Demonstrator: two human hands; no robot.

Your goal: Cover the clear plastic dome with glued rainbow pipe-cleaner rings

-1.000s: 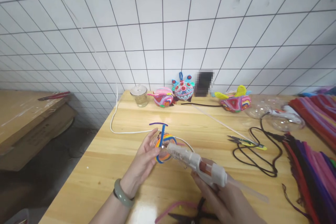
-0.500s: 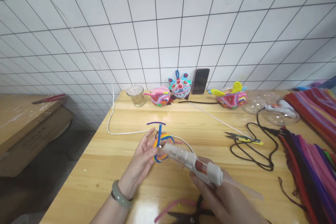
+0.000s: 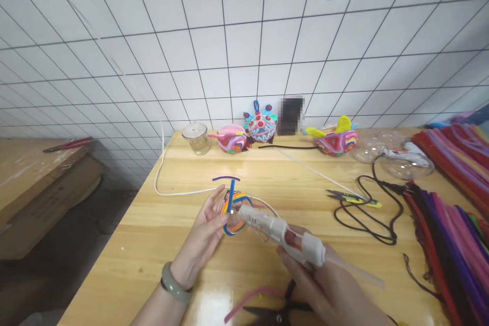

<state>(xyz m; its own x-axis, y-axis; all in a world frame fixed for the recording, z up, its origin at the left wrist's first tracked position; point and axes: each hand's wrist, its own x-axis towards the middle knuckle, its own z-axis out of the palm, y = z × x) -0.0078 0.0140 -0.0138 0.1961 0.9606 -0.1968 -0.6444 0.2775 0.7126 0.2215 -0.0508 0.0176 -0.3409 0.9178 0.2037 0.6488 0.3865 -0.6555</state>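
My left hand (image 3: 211,221) is closed on a clear plastic ball (image 3: 233,220) wrapped with blue, orange and yellow pipe cleaners. One blue pipe cleaner end (image 3: 231,193) sticks up from it. My right hand (image 3: 317,277) grips a white hot glue gun (image 3: 273,229), a clear glue stick (image 3: 355,270) poking out of its back. The gun's nozzle is at the ball, close to my left thumb; whether it touches cannot be made out. Below lie black scissors (image 3: 278,316), partly under my right hand, and a pink pipe cleaner (image 3: 248,295).
Along the wall stand a glass cup (image 3: 196,140), colourful pipe-cleaner figures (image 3: 262,125) and a dark phone (image 3: 290,116). At right are thread snips (image 3: 353,197), a black cord (image 3: 367,239), clear plastic balls (image 3: 407,167) and bundles of pipe cleaners (image 3: 451,249). A white cord (image 3: 183,193) crosses the table.
Almost nothing differs. The view has shifted slightly; both hands keep their hold, with the glue gun's nozzle still at the ball.
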